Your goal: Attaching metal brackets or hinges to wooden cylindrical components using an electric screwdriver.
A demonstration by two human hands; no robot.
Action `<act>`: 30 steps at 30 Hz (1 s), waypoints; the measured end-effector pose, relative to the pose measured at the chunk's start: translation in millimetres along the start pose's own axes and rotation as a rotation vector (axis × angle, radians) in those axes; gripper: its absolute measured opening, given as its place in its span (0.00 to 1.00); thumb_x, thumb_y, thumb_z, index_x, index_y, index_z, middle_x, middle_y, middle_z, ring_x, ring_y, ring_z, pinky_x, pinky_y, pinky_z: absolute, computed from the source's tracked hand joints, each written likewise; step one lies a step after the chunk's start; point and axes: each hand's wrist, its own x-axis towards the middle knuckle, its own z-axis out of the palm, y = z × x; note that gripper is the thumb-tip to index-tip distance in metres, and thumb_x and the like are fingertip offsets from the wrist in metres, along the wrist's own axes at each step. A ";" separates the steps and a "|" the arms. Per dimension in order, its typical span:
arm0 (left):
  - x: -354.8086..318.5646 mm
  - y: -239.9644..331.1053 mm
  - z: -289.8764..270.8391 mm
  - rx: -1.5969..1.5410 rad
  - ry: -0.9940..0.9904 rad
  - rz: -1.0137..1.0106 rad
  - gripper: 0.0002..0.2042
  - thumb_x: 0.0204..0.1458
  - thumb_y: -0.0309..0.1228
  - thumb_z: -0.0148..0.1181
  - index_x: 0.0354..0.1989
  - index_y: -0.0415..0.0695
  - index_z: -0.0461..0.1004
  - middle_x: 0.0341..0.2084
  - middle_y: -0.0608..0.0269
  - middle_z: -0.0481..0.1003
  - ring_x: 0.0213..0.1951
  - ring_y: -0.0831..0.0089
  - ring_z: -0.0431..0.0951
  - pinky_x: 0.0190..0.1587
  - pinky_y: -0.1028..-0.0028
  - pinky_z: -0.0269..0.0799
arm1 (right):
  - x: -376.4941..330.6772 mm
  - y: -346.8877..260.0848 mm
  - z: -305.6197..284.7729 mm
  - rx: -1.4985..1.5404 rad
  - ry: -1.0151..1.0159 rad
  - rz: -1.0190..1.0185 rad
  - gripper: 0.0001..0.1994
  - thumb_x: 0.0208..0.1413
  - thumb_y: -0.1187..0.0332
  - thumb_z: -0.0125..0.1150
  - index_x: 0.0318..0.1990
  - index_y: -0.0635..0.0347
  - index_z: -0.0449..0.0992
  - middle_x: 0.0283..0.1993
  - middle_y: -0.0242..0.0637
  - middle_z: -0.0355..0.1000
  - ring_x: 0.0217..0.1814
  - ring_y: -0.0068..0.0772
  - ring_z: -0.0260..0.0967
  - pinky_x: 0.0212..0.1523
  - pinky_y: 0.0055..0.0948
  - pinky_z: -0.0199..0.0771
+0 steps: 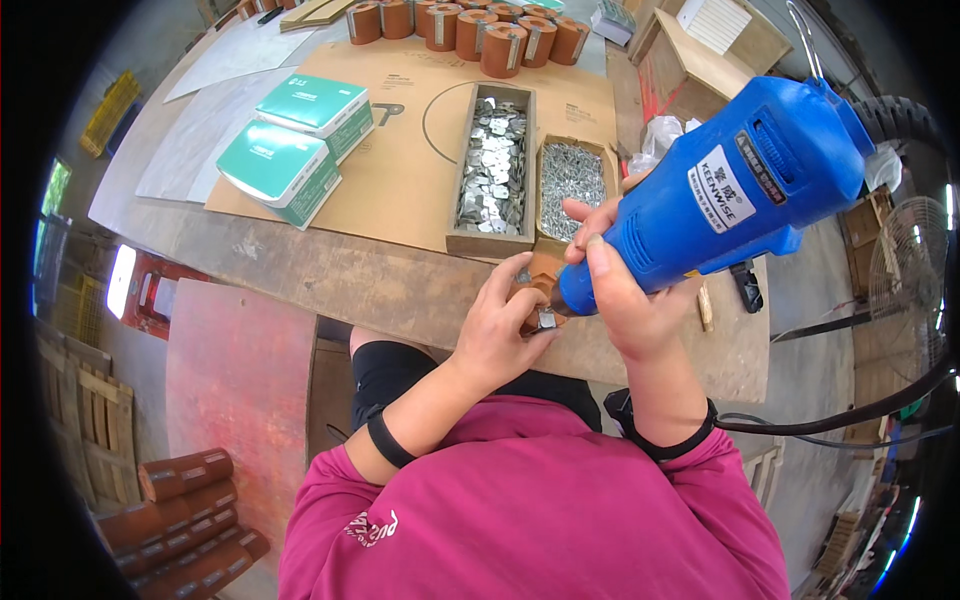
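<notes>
My right hand [635,290] is wrapped round the lower body of a large blue electric screwdriver [690,200], which slants down to the left with a wire loop at its top end. Its dark tip meets a small orange-brown piece [545,268] with a metal plate [546,318] on it. My left hand [500,325] pinches that piece at the table's near edge; most of it is hidden by fingers and tool. Just beyond stand a wooden box of flat metal plates [492,160] and a carton of small screws or similar metal bits [572,185].
Two stacks of green-and-white boxes [285,160] stand left on the cardboard sheet [410,170]. Several orange-brown cylinders [503,50] line the far side; more [190,510] are stacked at lower left. A black cable [830,428] runs at right, near a fan [908,260].
</notes>
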 end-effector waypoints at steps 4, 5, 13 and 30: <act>0.7 1.5 -1.5 0.008 0.003 0.006 0.18 0.26 0.25 0.67 0.29 0.41 0.68 0.49 0.45 0.59 0.41 0.54 0.69 0.44 0.65 0.66 | 2.4 -2.0 1.1 0.016 0.004 0.021 0.15 0.47 0.82 0.47 0.44 0.63 0.59 0.28 0.34 0.65 0.28 0.24 0.66 0.49 0.48 0.64; 0.7 1.3 -1.3 0.009 0.002 0.007 0.18 0.26 0.25 0.67 0.29 0.41 0.68 0.49 0.45 0.59 0.41 0.54 0.69 0.44 0.65 0.66 | 2.3 -0.9 0.7 0.014 0.002 0.025 0.16 0.47 0.81 0.47 0.45 0.63 0.59 0.28 0.34 0.64 0.28 0.24 0.66 0.49 0.48 0.64; 1.4 2.7 -2.2 0.047 -0.001 0.005 0.17 0.26 0.25 0.66 0.29 0.42 0.69 0.48 0.46 0.60 0.37 0.59 0.71 0.42 0.66 0.67 | 3.4 -3.4 0.0 0.135 0.066 0.089 0.19 0.45 0.78 0.50 0.48 0.64 0.57 0.27 0.34 0.64 0.28 0.25 0.66 0.51 0.50 0.62; 5.7 1.9 -14.0 -0.025 -0.074 0.071 0.18 0.31 0.28 0.67 0.34 0.39 0.71 0.50 0.47 0.59 0.48 0.54 0.66 0.46 0.67 0.65 | -16.2 26.1 -118.9 0.077 0.553 0.297 0.20 0.43 0.72 0.56 0.44 0.69 0.59 0.26 0.39 0.65 0.25 0.30 0.66 0.35 0.37 0.72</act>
